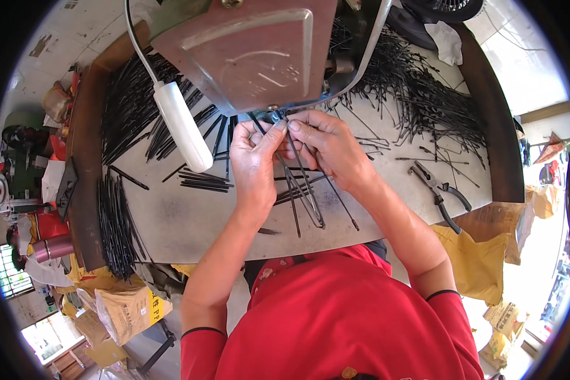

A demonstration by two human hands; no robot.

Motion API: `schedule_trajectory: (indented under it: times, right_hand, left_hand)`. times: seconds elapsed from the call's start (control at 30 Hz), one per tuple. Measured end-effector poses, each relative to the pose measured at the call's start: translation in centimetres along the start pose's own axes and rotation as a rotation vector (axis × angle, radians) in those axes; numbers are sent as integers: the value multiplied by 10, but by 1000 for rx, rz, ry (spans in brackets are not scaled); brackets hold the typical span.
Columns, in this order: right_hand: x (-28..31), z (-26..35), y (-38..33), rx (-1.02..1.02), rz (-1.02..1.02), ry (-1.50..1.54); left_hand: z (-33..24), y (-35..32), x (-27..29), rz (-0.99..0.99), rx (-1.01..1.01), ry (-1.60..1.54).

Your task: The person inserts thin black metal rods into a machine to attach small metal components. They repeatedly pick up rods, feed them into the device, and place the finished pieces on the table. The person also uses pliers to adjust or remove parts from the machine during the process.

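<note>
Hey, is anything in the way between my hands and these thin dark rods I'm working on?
Nothing visible is in the way: the left hand and right hand both touch the dark rods directly. The reddish machine housing sits just beyond them, and the white bar hangs off to the left.

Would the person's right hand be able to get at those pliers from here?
Probably: the pliers lie uncovered on the table to the right, though the right hand is busy with black rods.

On the table (171,240), rod bundles (115,221) lie left and a rod heap (418,95) right. A machine (253,60) stands between; pliers (438,188) lie before the heap.
</note>
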State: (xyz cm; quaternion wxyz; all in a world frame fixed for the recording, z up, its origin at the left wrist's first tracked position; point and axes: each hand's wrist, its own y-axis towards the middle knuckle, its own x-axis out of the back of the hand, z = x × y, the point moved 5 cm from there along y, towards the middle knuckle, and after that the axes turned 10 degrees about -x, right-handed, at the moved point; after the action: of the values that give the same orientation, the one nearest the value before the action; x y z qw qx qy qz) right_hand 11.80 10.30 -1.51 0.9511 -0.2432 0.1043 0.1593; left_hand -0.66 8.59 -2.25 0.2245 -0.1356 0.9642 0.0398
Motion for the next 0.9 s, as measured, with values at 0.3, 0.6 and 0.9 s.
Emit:
schedule_trajectory:
  times: [0.3,0.6,0.9]
  right_hand:
    - [5,-20,2,41,-42,105]
    - [1,-3,0,-21,-10,-9]
    - [5,-19,-4,16,-57,76]
  left_hand:
    - [20,-5,6,-13,58,-74]
    - [5,-4,2,-36,1,-41]
    - [20,-11,5,-24,36,-69]
